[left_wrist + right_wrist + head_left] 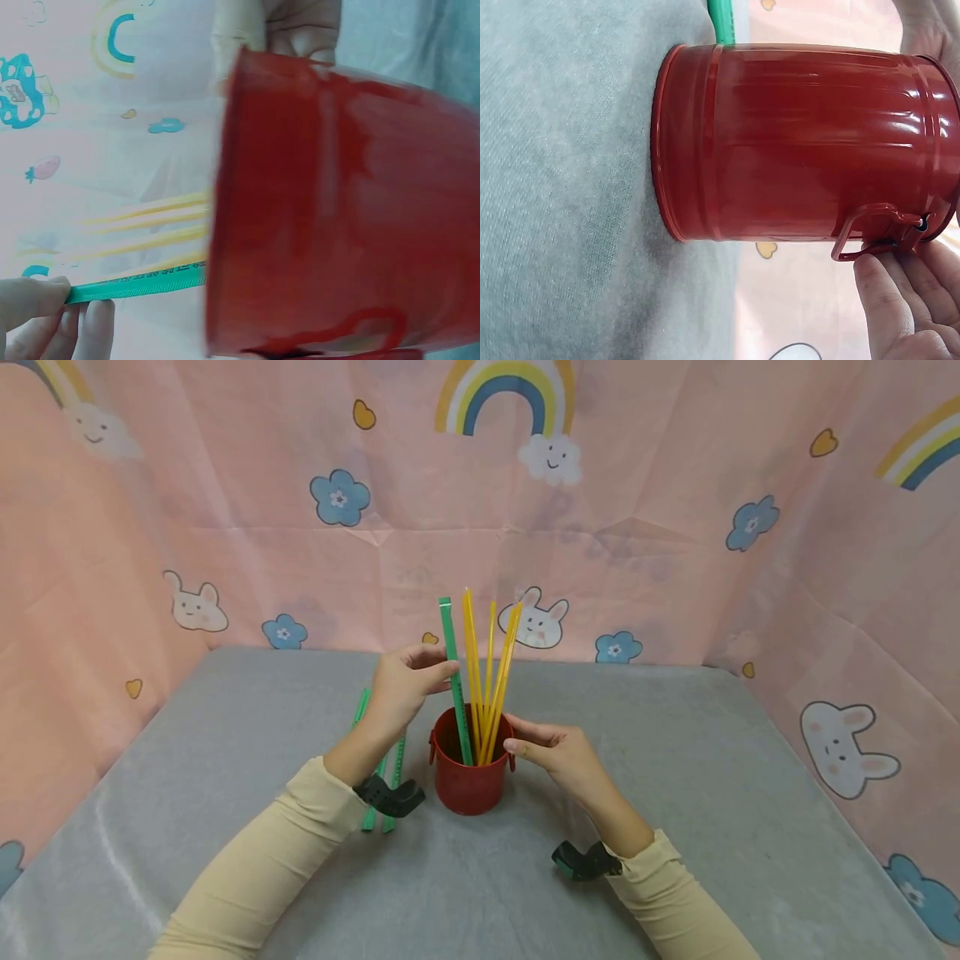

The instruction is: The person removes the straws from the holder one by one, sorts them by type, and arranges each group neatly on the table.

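My left hand (408, 681) pinches a long flat green stick (447, 631) between thumb and fingers. The stick stands nearly upright, its lower end inside a small red bucket (471, 789); dark print shows along its edge in the left wrist view. Several thin yellow sticks (502, 668) stand in the bucket, fanning out slightly to the right of the green one. My right hand (558, 756) holds the bucket's right rim, thumb in front. In the right wrist view its fingers touch the bucket near a wire handle (847, 232).
More green sticks (389, 818) lie on the grey cloth-covered table (675, 793) left of the bucket, partly hidden by my left forearm. Black wrist cameras (390, 796) sit on both wrists. A pink printed curtain (645, 568) hangs behind the table and along its sides.
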Motion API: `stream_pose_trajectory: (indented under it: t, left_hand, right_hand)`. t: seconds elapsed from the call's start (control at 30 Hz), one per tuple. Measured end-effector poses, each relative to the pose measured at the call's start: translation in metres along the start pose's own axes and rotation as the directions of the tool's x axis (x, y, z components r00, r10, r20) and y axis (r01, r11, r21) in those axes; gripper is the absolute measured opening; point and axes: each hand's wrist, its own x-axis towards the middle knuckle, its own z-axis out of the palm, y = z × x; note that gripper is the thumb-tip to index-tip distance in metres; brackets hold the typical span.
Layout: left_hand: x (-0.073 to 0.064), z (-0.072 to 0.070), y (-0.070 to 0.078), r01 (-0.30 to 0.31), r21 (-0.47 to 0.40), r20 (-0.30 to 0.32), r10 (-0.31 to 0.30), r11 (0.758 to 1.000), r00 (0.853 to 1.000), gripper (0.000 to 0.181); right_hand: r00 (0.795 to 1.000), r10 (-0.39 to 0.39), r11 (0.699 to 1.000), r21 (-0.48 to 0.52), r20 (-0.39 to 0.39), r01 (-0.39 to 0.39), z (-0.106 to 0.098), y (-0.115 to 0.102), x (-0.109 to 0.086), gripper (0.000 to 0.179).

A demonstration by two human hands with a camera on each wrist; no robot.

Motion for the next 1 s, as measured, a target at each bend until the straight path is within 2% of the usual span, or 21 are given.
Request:
stream_pose_trajectory:
  t: [0.17,0.3,0.67,0.87,1.0]
  left_hand:
    - [-0.002,-0.004,0.012,-0.023,-0.032,-0.02,0.022,0.999,1.0,0.033]
    - [-0.003,-0.006,0.021,-0.065,-0.029,-0.036,0.064,0.997,0.997,0.032]
    - [-0.003,-0.011,0.043,-0.145,-0.044,-0.066,0.142,0.989,0.988,0.03]
    - [-0.004,-0.017,0.055,-0.202,-0.06,-0.079,0.197,0.977,0.977,0.03]
    - [-0.005,-0.021,0.062,-0.214,-0.079,-0.086,0.207,0.974,0.975,0.03]
  right_hand:
    - [1.0,0.013,1.0,0.019,0.001,-0.013,0.001,-0.001,0.001,0.048]
    - [1.0,0.007,1.0,0.018,0.0,-0.007,0.001,0.0,0.001,0.049]
    - [1.0,0.008,1.0,0.014,0.0,-0.008,0.001,0.0,0.0,0.049]
    - [1.0,0.001,1.0,0.022,0.0,-0.001,0.001,0.0,0.0,0.049]
    - [1.0,-0.009,1.0,0.027,0.001,0.008,0.001,0.001,0.001,0.049]
